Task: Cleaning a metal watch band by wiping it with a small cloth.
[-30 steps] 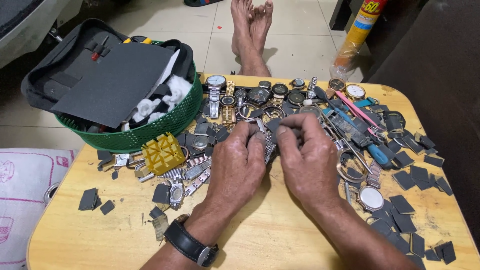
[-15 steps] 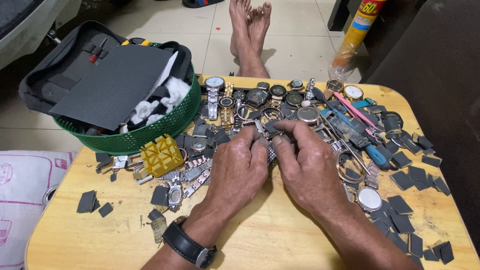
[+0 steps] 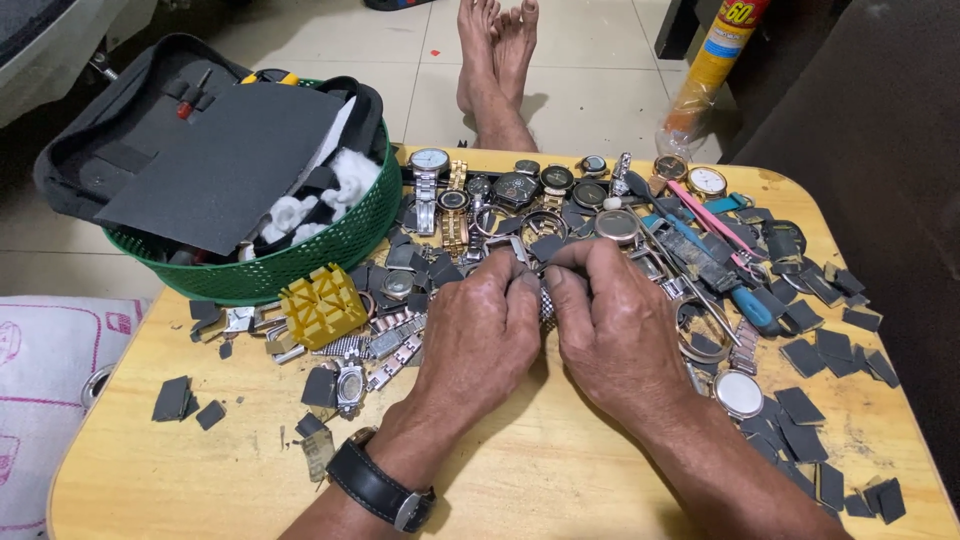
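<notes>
Both hands low over the table (image 3: 560, 470), thumbs nearly meeting. Left hand (image 3: 480, 335) and right hand (image 3: 612, 335) pinching a metal band (image 3: 546, 303) between them, just in front of the watch heap (image 3: 520, 195). Yellow block (image 3: 322, 305) just left of the left hand; loose watch (image 3: 739, 393) right of the right wrist. Green basket (image 3: 330, 250) with dark bag (image 3: 220, 160) at far left. Dark pads (image 3: 820, 350) scattered along the right edge. Black wristwatch (image 3: 385, 487) on the left wrist.
</notes>
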